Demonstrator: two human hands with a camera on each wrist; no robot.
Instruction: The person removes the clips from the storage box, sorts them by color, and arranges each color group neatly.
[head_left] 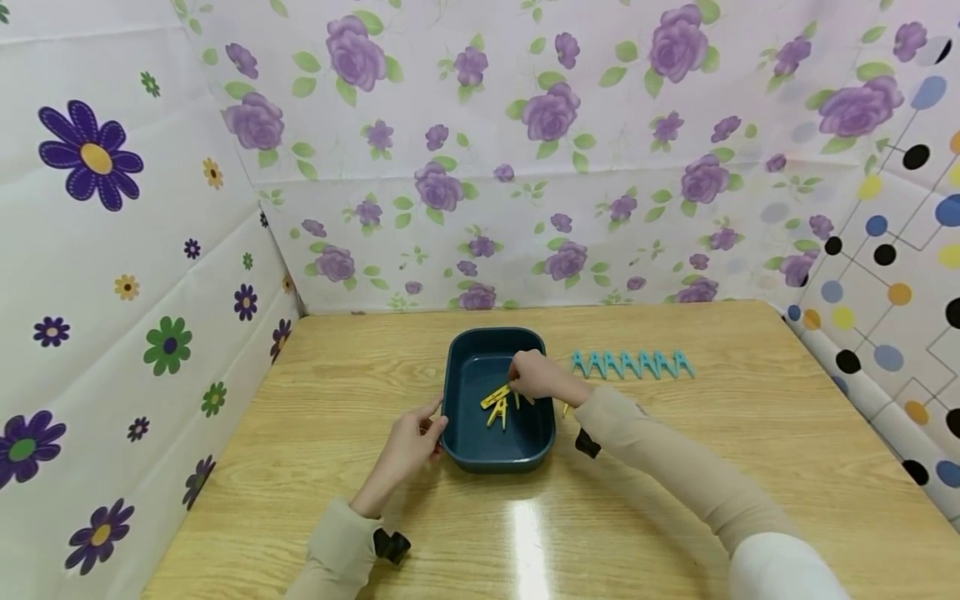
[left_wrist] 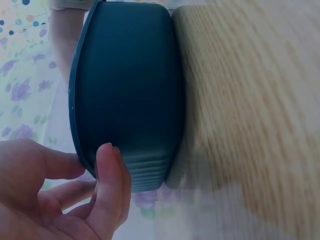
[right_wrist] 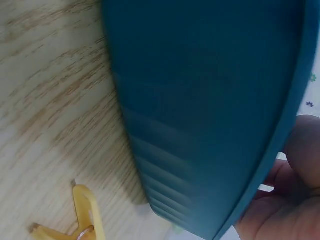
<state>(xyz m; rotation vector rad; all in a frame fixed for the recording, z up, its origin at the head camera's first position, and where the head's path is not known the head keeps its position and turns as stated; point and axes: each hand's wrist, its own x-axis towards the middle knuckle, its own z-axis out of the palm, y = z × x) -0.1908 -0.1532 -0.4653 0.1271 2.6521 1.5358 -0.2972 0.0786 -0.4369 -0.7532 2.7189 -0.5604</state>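
A dark blue-green plastic bin (head_left: 498, 461) stands on the wooden table. My left hand (head_left: 412, 439) holds its left side; in the left wrist view the thumb and fingers (left_wrist: 111, 175) are at the rim. Reaching over the right rim, my right hand (head_left: 534, 375) has its fingers down inside the bin, at several yellow clothespins (head_left: 497, 412). The bin wall hides its fingertips in the right wrist view, so a grip on a clothespin cannot be made out. Another yellow clothespin (right_wrist: 87, 215) lies on the table just right of the bin, partly behind my right forearm.
Several light blue clothespins (head_left: 632, 364) form a row on the table (head_left: 337, 367), right of the bin and toward the back. A flowered cloth (head_left: 480, 167) hangs behind the table, with patterned cloths at both sides.
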